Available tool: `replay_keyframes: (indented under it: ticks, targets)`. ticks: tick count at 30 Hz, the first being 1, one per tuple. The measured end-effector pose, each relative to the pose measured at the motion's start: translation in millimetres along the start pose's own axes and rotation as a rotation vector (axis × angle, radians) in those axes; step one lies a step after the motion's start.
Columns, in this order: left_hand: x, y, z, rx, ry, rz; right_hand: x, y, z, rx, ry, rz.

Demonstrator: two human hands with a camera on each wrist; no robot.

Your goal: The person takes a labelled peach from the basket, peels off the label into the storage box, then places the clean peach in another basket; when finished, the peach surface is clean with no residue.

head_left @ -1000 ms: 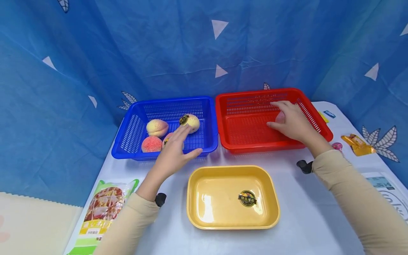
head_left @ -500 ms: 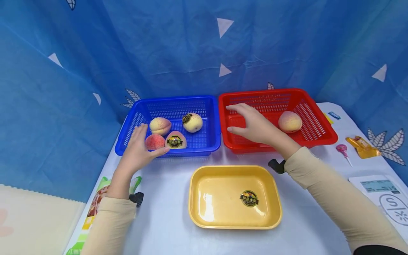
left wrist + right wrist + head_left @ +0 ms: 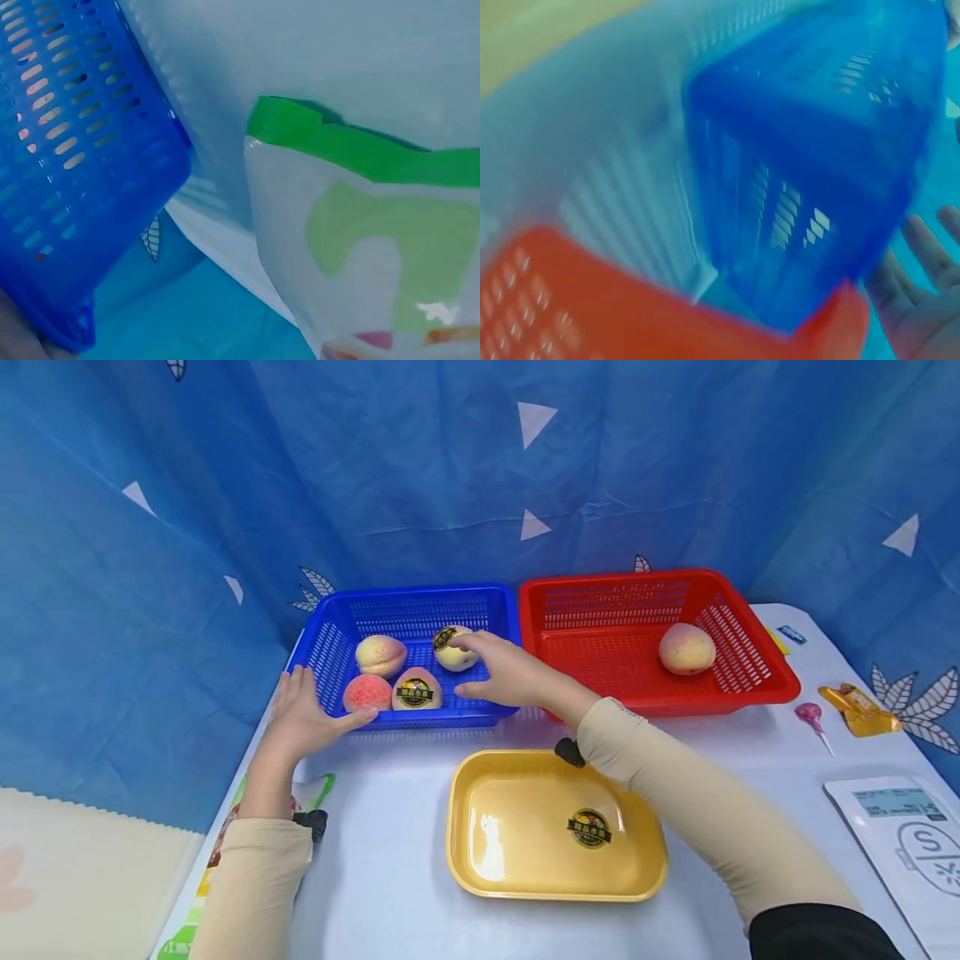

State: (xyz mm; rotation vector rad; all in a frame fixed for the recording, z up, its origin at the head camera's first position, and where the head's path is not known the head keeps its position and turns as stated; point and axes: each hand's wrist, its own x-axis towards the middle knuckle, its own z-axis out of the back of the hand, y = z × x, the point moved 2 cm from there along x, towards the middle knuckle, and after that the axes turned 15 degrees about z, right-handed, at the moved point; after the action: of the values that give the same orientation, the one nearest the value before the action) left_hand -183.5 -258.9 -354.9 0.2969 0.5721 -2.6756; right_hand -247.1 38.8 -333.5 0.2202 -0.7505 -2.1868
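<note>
A blue basket (image 3: pixel 480 718) contains several peaches: a yellow-pink one (image 3: pixel 380 656), a red-pink one (image 3: pixel 367 692), one with a black label (image 3: pixel 417 690) and a pale yellow one (image 3: pixel 450 653). My left hand (image 3: pixel 296 718) is at the basket's front left corner, fingers extended along its side and thumb at the front rim. Over the basket's right part, my right hand (image 3: pixel 501 674) reaches with spread fingers right at the pale yellow peach, partly covering it. Its extended fingers (image 3: pixel 928 247) also show in the right wrist view. A red basket (image 3: pixel 600 668) holds one peach (image 3: pixel 687 649).
A yellow tray (image 3: pixel 525 885) sits in front of the baskets. On the right are a lollipop (image 3: pixel 809 713), a gold wrapper (image 3: pixel 858 710) and a white package (image 3: pixel 885 835). A green-edged food bag (image 3: pixel 360 217) lies at left. A blue curtain (image 3: pixel 420 468) hangs behind.
My right hand has left the peach in the red basket and moved left over the blue basket. My left hand has moved left from above the peaches to the blue basket's corner.
</note>
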Motion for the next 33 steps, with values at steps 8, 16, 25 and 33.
replay_keyframes:
  ticks: [8,16,25,33]
  targets:
    - [5.1,6.7,1.0,0.007,-0.009,0.012,29,-3,-22,0.040,0.053,0.009]
    - [6.2,8.3,0.8,-0.024,-0.002,0.038,49,-4,-35,0.087,0.154,0.042]
    - [8.0,8.9,1.2,-0.022,-0.004,0.034,64,6,-44,-0.075,0.239,0.109]
    - [6.9,9.5,0.6,-0.025,-0.005,0.040,73,9,-50,-0.145,0.270,0.118]
